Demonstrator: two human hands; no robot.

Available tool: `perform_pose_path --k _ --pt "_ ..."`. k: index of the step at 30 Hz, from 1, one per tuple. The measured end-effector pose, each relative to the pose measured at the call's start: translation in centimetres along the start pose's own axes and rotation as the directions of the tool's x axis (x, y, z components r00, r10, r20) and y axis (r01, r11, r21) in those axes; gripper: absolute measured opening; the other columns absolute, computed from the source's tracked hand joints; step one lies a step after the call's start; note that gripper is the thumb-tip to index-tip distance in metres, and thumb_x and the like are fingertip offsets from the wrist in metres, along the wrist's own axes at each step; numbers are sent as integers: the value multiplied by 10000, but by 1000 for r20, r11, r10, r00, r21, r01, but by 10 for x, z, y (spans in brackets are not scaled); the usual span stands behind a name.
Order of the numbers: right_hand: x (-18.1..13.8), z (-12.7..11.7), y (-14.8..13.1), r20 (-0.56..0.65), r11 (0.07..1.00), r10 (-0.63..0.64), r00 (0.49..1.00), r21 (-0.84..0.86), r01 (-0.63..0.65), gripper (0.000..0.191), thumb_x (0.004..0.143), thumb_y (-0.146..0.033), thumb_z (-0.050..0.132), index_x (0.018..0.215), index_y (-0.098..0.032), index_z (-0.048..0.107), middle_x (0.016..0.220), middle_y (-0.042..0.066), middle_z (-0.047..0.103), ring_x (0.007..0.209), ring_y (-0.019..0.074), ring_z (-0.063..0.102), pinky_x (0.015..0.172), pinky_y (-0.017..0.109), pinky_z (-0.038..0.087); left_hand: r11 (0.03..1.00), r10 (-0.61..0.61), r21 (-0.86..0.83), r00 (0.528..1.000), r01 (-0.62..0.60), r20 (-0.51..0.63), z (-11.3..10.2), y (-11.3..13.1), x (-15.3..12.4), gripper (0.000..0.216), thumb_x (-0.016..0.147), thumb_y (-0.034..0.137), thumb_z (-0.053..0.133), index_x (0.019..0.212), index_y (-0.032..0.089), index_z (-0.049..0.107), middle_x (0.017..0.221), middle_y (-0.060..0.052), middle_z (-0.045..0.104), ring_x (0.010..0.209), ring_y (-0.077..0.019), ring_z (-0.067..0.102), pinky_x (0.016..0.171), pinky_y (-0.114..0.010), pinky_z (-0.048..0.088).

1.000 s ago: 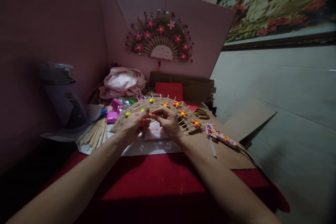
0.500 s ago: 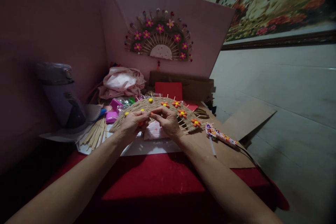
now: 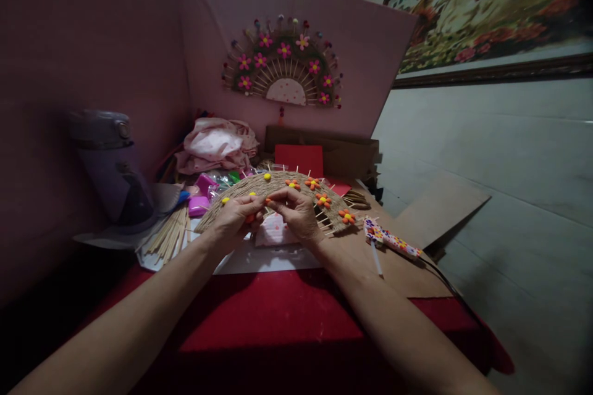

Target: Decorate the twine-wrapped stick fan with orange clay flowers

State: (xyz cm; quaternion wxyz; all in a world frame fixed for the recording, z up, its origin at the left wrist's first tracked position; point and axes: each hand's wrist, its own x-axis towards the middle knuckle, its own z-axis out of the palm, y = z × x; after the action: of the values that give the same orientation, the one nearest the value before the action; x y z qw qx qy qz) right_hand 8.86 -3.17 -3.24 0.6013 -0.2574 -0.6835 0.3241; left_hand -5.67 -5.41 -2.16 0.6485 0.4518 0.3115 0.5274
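One orange petal (image 3: 267, 200) sits pinched by left hand (image 3: 234, 216) and right hand (image 3: 298, 215), which partly hide the twine-wrapped fan (image 3: 279, 182) beside a glue gun (image 3: 391, 241).

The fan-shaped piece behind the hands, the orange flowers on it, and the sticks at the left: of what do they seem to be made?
Fan-shaped piece: mostly matt natural-fibre cord, perhaps jute; coarse tan strands curve along it.
Orange flowers: perhaps modelling clay, smooth; their petals look plump and rounded.
Sticks: probably bare wood or bamboo, judging by their pale tan colour.
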Motion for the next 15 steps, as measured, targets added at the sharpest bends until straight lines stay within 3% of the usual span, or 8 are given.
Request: perform_pose_path --k 6,11,15 --pt "0 0 2 -9 1000 1 1000 -31 -1 216 687 -407 721 724 -200 672 712 11 623 680 140 554 622 272 461 1000 -9 -3 1000 9 -1 0 -1 0 325 653 388 736 625 123 550 467 29 462 399 -46 345 384 -179 235" --pt "-1 0 2 13 999 22 1000 -27 -22 186 696 -349 716 808 -205 681 790 22 648 703 143 574 659 285 471 999 27 39 1000 -26 -13 1 0 -1 308 611 310 769 569 124 528 447 43 423 395 -40 342 388 -182 225" --pt "0 0 2 5 999 -7 1000 -35 7 132 721 -325 699 750 -198 678 744 17 637 693 139 561 658 282 459 999 28 44 1000 -28 -1 1 1 -2 320 653 376 735 601 120 550 474 33 435 405 -42 341 394 -187 222"
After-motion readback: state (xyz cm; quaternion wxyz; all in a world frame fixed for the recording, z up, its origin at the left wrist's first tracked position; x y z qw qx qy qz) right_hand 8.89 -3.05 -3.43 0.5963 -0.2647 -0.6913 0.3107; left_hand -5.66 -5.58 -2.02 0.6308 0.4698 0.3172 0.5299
